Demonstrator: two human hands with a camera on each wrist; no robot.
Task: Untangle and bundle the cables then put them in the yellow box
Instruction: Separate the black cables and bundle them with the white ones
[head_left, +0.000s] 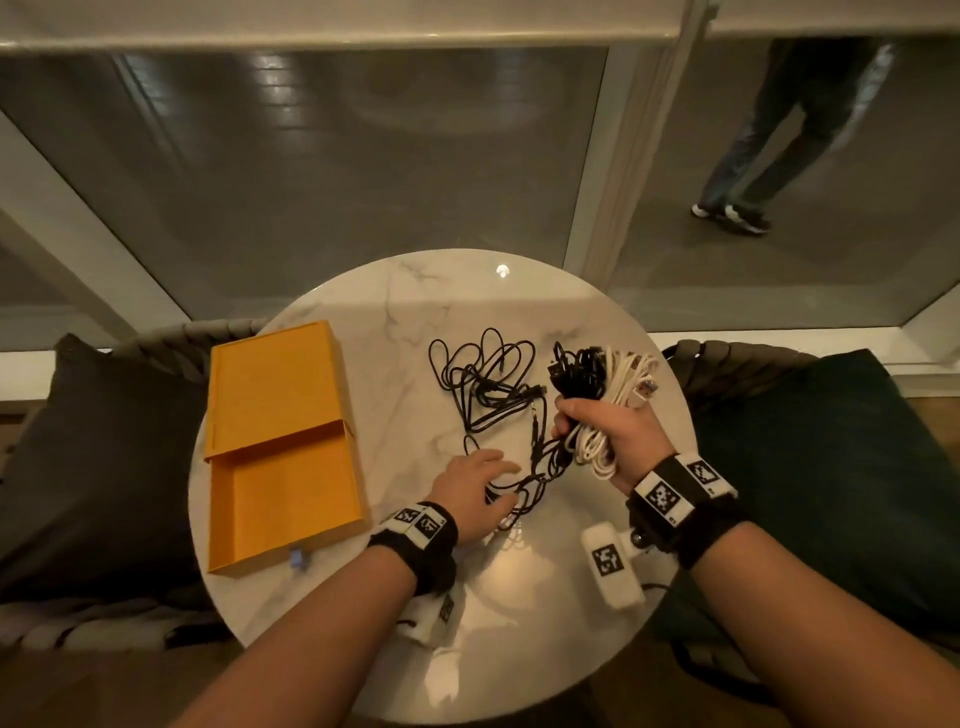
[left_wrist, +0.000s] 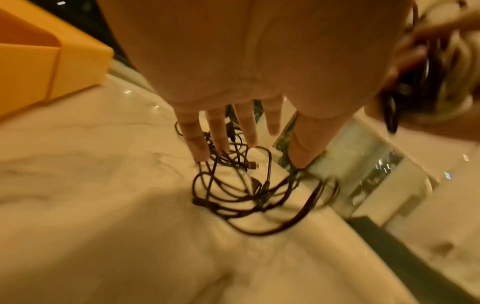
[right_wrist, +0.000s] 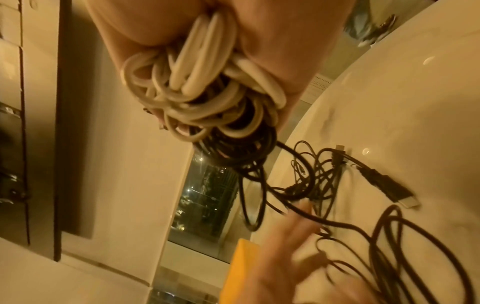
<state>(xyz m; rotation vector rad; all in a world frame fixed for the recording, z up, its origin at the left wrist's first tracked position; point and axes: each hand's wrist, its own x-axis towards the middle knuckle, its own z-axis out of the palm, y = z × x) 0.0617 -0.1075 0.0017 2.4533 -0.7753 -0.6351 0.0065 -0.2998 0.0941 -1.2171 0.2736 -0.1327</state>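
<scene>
Cables (head_left: 493, 384) mostly loose at counter (head_left: 363, 291) centre; right hand (head_left: 608, 436) grips a white-and-black bundle (head_left: 602, 379), left hand (head_left: 472, 488) flat, box (head_left: 275, 519) at 9 o'clock empty

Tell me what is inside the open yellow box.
The uncovered near half of the yellow box shows only its bare floor, no cables. The slid-back lid covers the far half, so that part cannot be seen.
</scene>
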